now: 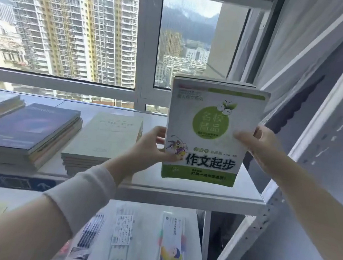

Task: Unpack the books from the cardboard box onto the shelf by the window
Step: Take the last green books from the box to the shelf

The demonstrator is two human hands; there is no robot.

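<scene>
Both grips hold one book (212, 133) upright, its white cover with a green disc facing the camera.

Left grip (150, 146): pinches the book's lower left edge, thumb on the cover, fingers behind.

Right grip (257, 146): clamps the right edge, thumb on the cover, fingers curled behind.

The book stands over the right end of the shelf (181, 195), just below both grips; contact with the board cannot be told.

Left of the left grip, a pale green stack (102, 140) lies flat. Farther left is a dark blue stack (30, 128). Beyond the grips is the window (71, 26).
</scene>
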